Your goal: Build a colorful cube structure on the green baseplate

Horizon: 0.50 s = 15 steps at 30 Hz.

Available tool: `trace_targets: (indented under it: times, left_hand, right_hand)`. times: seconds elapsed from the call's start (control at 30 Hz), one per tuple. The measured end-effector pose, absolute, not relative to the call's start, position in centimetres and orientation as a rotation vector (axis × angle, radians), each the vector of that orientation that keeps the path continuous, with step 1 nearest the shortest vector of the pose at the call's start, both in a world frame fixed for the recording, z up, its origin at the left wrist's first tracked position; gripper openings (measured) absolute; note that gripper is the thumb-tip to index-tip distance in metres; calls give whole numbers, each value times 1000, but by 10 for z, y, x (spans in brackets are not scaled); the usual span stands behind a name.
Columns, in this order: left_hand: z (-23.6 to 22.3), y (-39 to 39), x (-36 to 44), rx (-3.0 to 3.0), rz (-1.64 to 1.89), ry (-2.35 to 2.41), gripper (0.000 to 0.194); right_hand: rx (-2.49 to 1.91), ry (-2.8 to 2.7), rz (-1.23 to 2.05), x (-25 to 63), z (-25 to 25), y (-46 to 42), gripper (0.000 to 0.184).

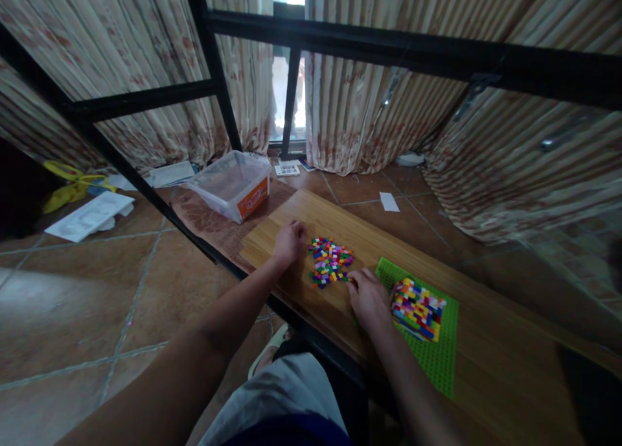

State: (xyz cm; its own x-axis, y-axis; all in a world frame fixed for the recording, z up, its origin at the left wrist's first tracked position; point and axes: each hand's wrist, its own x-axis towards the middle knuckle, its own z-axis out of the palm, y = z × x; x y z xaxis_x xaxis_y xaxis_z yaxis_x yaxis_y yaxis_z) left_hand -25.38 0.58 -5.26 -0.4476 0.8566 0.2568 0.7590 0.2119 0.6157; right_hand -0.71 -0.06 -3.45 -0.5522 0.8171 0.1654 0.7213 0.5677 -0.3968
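Bricks (331, 262) lie loose between the left hand (290, 242), curled, and the right hand (370, 298), fingers narrowed at their edge; whether either grips anything cannot be determined. A careless sideways sweep could scatter them.

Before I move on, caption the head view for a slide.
Left hand beside and right hand at the edge of a colorful brick pile on a wooden table, near a green baseplate.

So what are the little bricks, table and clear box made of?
The little bricks look plastic, going by bright, even colours; finish too small to judge. The table seems wood or wood-look board, smooth, with streaky grain. The clear box is probably plastic: its walls look see-through.
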Motion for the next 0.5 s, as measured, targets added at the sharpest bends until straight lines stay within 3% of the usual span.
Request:
trace_targets:
  times: [0.5]
  left_hand:
    - [-54, 6, -254, 1548, 1063, 2338, 19]
  right_hand:
    - [-1299, -2537, 399, -16, -35, -5, 23]
